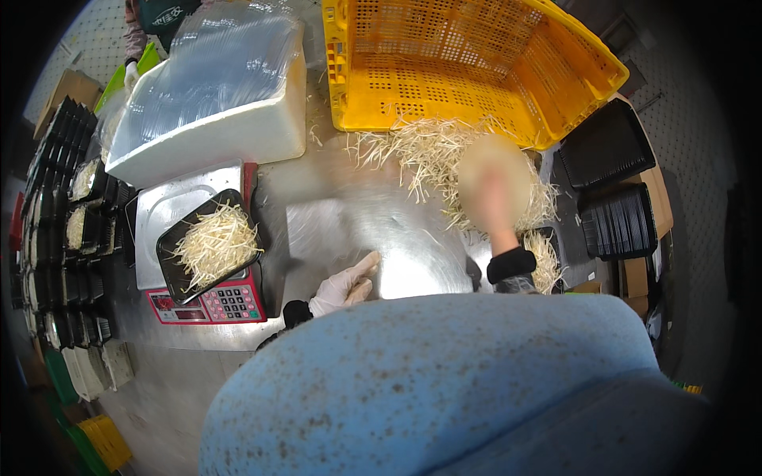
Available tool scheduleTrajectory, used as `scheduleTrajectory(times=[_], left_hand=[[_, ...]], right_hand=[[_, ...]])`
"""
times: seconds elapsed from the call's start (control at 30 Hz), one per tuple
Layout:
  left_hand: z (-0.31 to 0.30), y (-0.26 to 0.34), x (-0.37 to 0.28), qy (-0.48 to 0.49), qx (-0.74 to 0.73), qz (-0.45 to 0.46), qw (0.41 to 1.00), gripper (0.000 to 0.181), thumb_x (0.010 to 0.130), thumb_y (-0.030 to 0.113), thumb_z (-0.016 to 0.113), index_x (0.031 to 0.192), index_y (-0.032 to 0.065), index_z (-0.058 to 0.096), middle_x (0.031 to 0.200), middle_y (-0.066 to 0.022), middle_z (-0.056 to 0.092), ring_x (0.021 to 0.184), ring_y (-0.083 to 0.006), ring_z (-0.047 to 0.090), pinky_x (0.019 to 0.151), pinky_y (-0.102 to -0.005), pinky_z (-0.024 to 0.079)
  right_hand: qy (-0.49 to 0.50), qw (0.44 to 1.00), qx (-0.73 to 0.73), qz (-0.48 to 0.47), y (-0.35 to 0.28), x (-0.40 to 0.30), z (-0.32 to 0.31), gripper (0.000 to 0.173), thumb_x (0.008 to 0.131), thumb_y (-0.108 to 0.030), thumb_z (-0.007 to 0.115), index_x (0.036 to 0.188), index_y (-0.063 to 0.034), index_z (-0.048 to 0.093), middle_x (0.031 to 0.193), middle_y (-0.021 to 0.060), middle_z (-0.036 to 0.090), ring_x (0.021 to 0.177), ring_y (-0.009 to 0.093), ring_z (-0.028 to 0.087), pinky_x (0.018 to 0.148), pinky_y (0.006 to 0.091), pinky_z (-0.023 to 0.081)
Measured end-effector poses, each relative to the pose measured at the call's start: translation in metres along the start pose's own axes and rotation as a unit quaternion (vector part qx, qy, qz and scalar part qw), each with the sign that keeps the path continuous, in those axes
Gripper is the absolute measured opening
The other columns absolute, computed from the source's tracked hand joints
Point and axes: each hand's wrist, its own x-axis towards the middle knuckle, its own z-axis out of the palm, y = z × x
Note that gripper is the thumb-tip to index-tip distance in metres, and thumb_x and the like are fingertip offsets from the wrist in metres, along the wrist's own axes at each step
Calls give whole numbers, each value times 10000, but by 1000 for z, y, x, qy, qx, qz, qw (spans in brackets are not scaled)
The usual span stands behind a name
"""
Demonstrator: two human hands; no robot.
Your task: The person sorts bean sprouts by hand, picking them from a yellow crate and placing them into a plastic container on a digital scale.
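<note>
My left hand (348, 284), in a pale glove, is low over the steel table with its fingers loosely apart and nothing visible in them. My right hand (495, 199) reaches to a heap of bean sprouts (431, 149); a round blur covers it, so its fingers cannot be made out. To the left, a black plastic tray (171, 238) of bean sprouts (217, 244) lies askew on a red digital scale (262, 297) with a metal pan. Beside my right wrist, another tray of sprouts (543, 259) is partly hidden by the sleeve.
A yellow perforated crate (381, 113) lies tipped behind the heap. A white foam box (220, 140) holds stacked clear plastic lids (208, 77). Empty black trays (619, 223) are stacked at right, filled trays (83, 229) at far left. A co-worker's gloved hand (131, 74) shows at upper left.
</note>
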Motion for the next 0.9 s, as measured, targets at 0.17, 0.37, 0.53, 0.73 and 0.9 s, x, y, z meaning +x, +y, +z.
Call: scheduleTrajectory(times=[0.17, 0.37, 0.53, 0.73, 0.9], left_hand=[[-16, -32, -1, 18, -43, 4, 999, 533, 886, 55, 466, 1376, 61, 256, 1280, -68, 419, 1047, -105, 479, 877, -218, 377], [-29, -38, 15, 79, -103, -8, 992, 517, 888, 99, 461, 1363, 43, 262, 1281, -90, 434, 945, -114, 542, 801, -238, 435], [-38, -45, -5, 129, -149, -51, 979, 490, 891, 125, 446, 1343, 29, 281, 1206, -110, 487, 800, -92, 558, 723, -219, 451], [-40, -47, -20, 187, -136, -55, 971, 446, 886, 92, 436, 1313, 30, 321, 1142, -115, 515, 769, -91, 540, 695, -215, 446], [-58, -34, 0, 300, -92, -48, 948, 430, 887, 108, 442, 1284, -27, 342, 1087, -126, 554, 771, -130, 584, 692, -234, 480]], right_hand=[[-2, 962, 271, -26, -16, -11, -62, 419, 644, -45, 600, 1054, 0, 526, 1109, 154, 500, 1021, 274, 510, 898, 337, 413], [-93, 957, 224, -159, -82, -67, -29, 472, 676, -127, 633, 1114, -30, 486, 1225, 162, 423, 1126, 316, 429, 952, 372, 371], [-171, 960, 98, -201, -78, -133, 2, 719, 675, -351, 694, 1271, -89, 389, 1345, 184, 296, 1224, 387, 286, 980, 479, 291], [-156, 949, -58, -268, -47, -194, 9, 773, 682, -493, 653, 1294, -111, 374, 1377, 165, 274, 1262, 364, 246, 972, 531, 234], [-190, 968, 107, -122, -14, -123, -2, 684, 699, -341, 667, 1248, -35, 396, 1287, 221, 365, 1161, 375, 364, 964, 431, 314]])
